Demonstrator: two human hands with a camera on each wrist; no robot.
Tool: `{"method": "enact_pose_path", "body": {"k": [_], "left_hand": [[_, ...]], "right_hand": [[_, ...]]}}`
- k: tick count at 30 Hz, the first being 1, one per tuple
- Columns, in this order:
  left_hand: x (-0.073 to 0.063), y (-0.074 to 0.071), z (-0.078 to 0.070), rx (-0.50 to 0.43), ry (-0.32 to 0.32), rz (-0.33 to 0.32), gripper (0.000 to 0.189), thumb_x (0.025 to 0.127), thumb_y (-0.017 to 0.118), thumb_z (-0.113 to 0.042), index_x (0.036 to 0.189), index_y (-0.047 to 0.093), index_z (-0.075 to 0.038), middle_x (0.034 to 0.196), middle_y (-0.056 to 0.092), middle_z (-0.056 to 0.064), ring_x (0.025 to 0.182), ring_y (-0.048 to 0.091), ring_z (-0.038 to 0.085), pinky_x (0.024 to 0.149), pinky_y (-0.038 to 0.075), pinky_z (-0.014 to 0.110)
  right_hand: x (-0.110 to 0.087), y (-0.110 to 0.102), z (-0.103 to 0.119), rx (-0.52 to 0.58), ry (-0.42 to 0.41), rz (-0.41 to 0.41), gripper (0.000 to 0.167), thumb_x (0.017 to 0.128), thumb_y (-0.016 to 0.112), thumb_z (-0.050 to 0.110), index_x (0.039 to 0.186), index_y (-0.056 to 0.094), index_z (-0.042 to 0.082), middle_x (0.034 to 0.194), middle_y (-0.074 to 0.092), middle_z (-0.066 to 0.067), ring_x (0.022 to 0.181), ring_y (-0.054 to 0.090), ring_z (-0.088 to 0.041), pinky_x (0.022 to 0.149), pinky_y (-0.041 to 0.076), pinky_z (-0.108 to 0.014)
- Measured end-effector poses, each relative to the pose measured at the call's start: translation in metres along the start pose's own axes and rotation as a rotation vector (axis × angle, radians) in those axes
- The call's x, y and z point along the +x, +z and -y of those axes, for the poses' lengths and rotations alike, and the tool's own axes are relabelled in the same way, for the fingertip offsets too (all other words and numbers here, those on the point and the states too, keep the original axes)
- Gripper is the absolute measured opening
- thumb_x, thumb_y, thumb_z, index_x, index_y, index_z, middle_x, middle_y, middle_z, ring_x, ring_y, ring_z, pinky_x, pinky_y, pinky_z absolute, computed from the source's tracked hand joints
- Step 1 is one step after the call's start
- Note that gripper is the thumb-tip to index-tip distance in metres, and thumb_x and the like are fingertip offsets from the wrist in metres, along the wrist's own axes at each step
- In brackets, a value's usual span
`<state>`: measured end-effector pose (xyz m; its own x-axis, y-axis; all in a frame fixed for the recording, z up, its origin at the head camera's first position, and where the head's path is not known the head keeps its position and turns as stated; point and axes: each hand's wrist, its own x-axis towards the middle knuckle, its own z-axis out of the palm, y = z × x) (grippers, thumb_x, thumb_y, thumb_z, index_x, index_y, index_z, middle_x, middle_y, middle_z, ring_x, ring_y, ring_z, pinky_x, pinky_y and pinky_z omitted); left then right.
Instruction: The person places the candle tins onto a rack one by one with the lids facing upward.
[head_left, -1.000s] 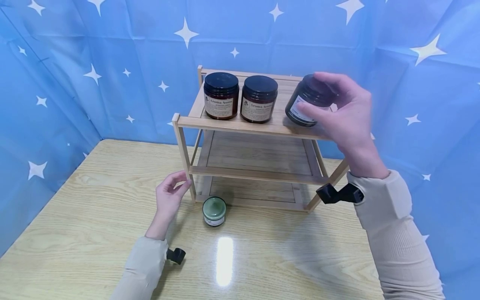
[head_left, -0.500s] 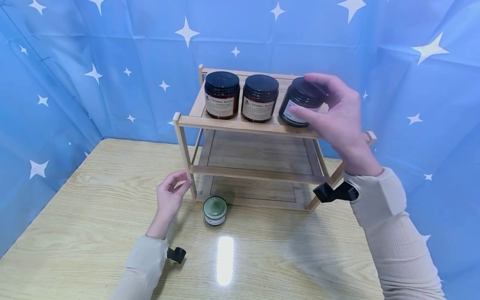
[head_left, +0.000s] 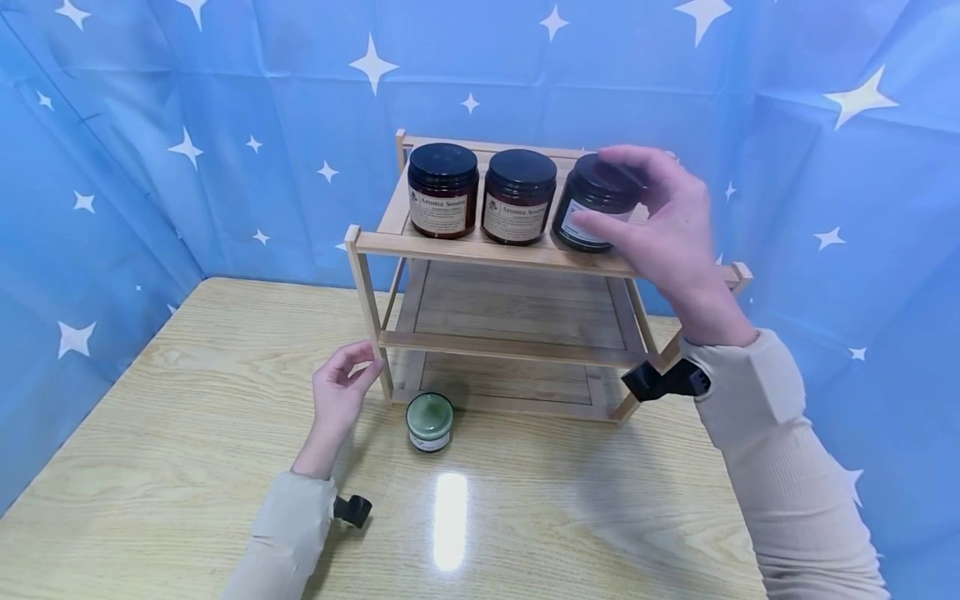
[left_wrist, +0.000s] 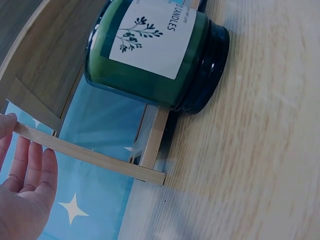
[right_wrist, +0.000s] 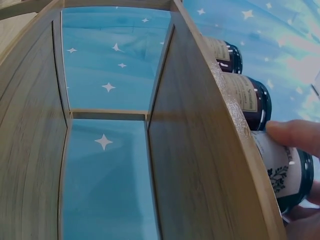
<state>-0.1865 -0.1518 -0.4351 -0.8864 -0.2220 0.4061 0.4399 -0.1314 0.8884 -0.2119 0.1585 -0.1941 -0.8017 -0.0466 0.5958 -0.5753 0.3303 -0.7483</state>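
A dark green candle jar [head_left: 589, 188] with a black lid and white label stands at the right of a wooden rack's [head_left: 480, 249] top shelf. My right hand [head_left: 671, 233] grips it from the right, thumb over the label and fingers by the lid. In the right wrist view the thumb [right_wrist: 295, 135] also meets the neighbouring brown jar [right_wrist: 244, 100]. My left hand [head_left: 337, 393] holds the rack's front left leg [left_wrist: 90, 154] between thumb and fingers. Beside that leg, a green candle jar [head_left: 430, 422] labelled "CANDLES" [left_wrist: 150, 40] stands on the table.
Two brown jars [head_left: 442, 196] with black lids and "Aroma" labels stand left of the held jar on the top shelf. Below are a middle shelf [head_left: 517, 308] and a bottom shelf [head_left: 510, 379]. A blue star-patterned curtain [head_left: 285, 100] hangs behind the pale wooden table [head_left: 187, 400].
My right hand has shifted left along the top shelf with the dark green candle jar, which has gone from tilted to nearly upright beside the brown jars. The left hand stays put.
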Motion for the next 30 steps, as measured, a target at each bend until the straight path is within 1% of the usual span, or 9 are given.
{"method": "enact_pose_path", "body": {"k": [4,10,18,23,26,30], "left_hand": [[-0.0002,-0.0002,0.0005,0.001,-0.003,0.0,0.034,0.077,0.06,0.022,0.096,0.067,-0.006,0.086,0.067,-0.007,0.084,0.062,0.007,0.075,0.055,0.019],[-0.0003,0.0001,0.0015,-0.029,0.005,-0.002,0.039,0.076,0.06,0.023,0.095,0.068,-0.009,0.086,0.067,-0.006,0.084,0.062,0.007,0.075,0.056,0.019],[-0.0003,0.0002,0.0005,-0.035,0.016,0.004,0.042,0.076,0.059,0.023,0.094,0.068,-0.013,0.086,0.067,-0.007,0.084,0.062,0.006,0.075,0.055,0.019],[-0.0007,0.0005,-0.0002,-0.041,0.01,0.001,0.044,0.076,0.058,0.023,0.093,0.068,-0.016,0.086,0.067,-0.007,0.084,0.062,0.006,0.074,0.055,0.019],[-0.0008,0.0014,-0.0006,-0.041,0.005,-0.006,0.045,0.076,0.058,0.024,0.093,0.068,-0.017,0.085,0.067,-0.007,0.083,0.062,0.006,0.074,0.055,0.019],[-0.0011,0.0014,-0.0014,-0.039,0.001,-0.01,0.044,0.075,0.058,0.024,0.093,0.068,-0.015,0.085,0.067,-0.006,0.083,0.062,0.007,0.075,0.056,0.02]], "right_hand": [[0.0008,0.001,-0.0016,-0.016,0.006,-0.001,0.051,0.067,0.077,-0.008,0.114,0.062,0.003,0.11,0.061,-0.006,0.101,0.058,-0.014,0.096,0.045,-0.024],[0.0016,0.0021,-0.0035,-0.046,0.022,0.005,0.051,0.068,0.078,-0.006,0.115,0.061,0.003,0.111,0.061,-0.006,0.101,0.057,-0.013,0.095,0.045,-0.023],[0.0016,0.0029,-0.0036,-0.04,0.026,0.014,0.051,0.069,0.077,-0.006,0.116,0.061,0.004,0.114,0.06,-0.007,0.101,0.057,-0.014,0.095,0.045,-0.023],[0.0011,0.002,-0.0028,-0.054,0.027,0.034,0.051,0.07,0.077,-0.004,0.117,0.06,0.004,0.114,0.06,-0.006,0.101,0.057,-0.012,0.092,0.045,-0.021],[0.0007,0.0005,-0.0024,-0.056,0.014,0.054,0.053,0.07,0.077,-0.006,0.119,0.059,0.003,0.115,0.059,-0.007,0.101,0.057,-0.012,0.092,0.045,-0.021],[-0.0009,-0.0014,-0.0011,-0.046,0.011,0.079,0.06,0.069,0.076,-0.008,0.124,0.055,0.0,0.118,0.058,-0.009,0.106,0.055,-0.013,0.096,0.044,-0.023]]}}
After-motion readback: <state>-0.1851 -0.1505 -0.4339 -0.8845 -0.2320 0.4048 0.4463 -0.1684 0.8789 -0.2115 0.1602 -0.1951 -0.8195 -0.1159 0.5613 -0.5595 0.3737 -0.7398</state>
